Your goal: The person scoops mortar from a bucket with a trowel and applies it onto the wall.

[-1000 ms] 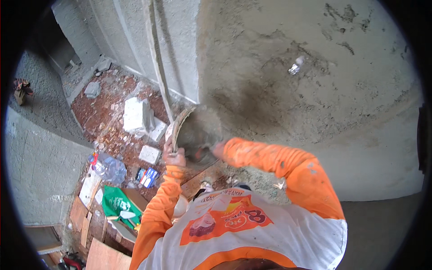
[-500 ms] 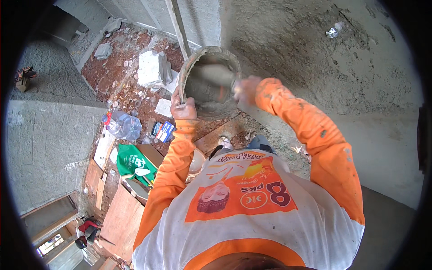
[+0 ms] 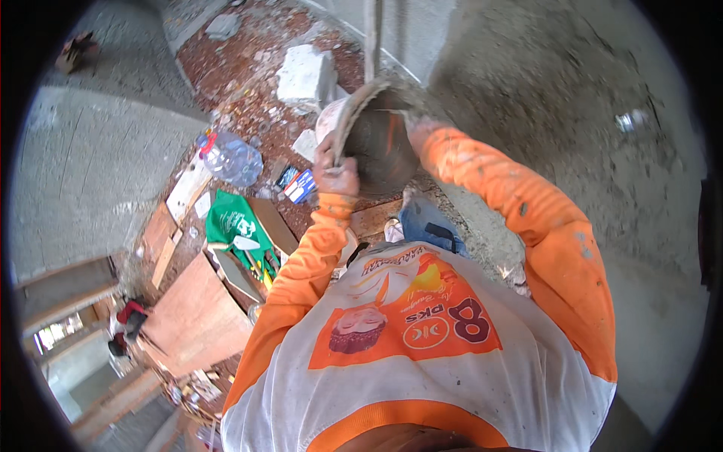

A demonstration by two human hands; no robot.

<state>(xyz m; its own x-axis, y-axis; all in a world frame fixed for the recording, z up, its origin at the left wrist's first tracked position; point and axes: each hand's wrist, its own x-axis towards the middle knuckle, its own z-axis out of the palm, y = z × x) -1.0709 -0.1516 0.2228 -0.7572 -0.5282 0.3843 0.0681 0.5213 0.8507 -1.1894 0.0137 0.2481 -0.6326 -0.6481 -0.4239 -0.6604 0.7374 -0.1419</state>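
My left hand (image 3: 337, 175) is closed round the left rim of a round bucket (image 3: 346, 119), thickly caked with grey mortar. The bucket is tilted, and its inside (image 3: 373, 151) is dark with wet-looking mortar and an orange streak. At the bucket's upper right side, my right hand (image 3: 426, 134) is curled and blurred, its fingertips hidden by the rim. A thin pale edge runs from that hand across the bucket's mouth, but what it belongs to cannot be made out.
A rough mortared wall (image 3: 527, 98) rises on the right. Left lie a white block (image 3: 307, 77), a clear plastic jug (image 3: 233, 160), a blue-white box (image 3: 300, 186), a green bag (image 3: 230, 218) with a trowel (image 3: 246, 242), and a plywood sheet (image 3: 196, 316). Another person (image 3: 129, 320) is far left.
The bucket has tipped further and shifted right in view with my left hand. My right hand has moved slightly up and right along its side. The whole view has turned.
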